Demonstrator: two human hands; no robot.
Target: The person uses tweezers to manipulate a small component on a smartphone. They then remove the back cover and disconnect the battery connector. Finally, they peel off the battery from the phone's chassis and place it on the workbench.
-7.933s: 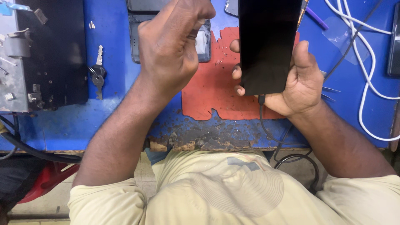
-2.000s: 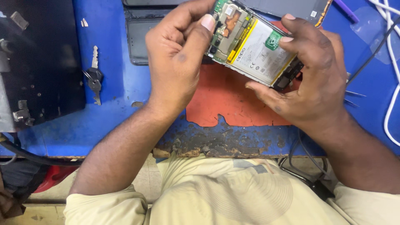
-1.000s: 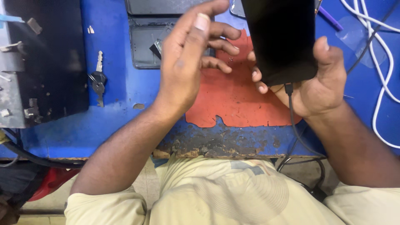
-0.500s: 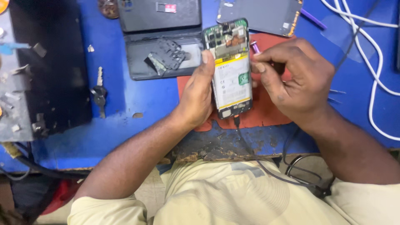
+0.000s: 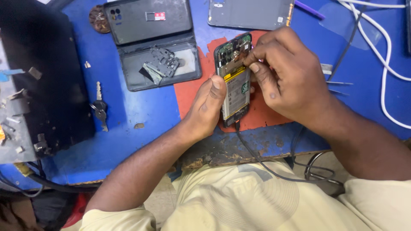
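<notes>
- Left hand [image 5: 209,107] clasped on left edge of opened black smartphone with exposed battery [image 5: 234,81], flat on red mat [image 5: 192,92] on blue bench [image 5: 128,119].
- Right hand [image 5: 287,77] pinched shut at upper board, probably working a connector; steady, fine fingertip control needed next.

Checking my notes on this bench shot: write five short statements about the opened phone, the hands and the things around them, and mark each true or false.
1. The opened phone lies back-side up on the red mat. True.
2. A black cable is plugged into its lower end. True.
3. The left hand rests away from the phone. False: it steadies the phone's left edge.
4. The right hand has its fingers at the phone's upper part. True.
5. The keys lie on the red mat. False: they lie on the blue table.
</notes>
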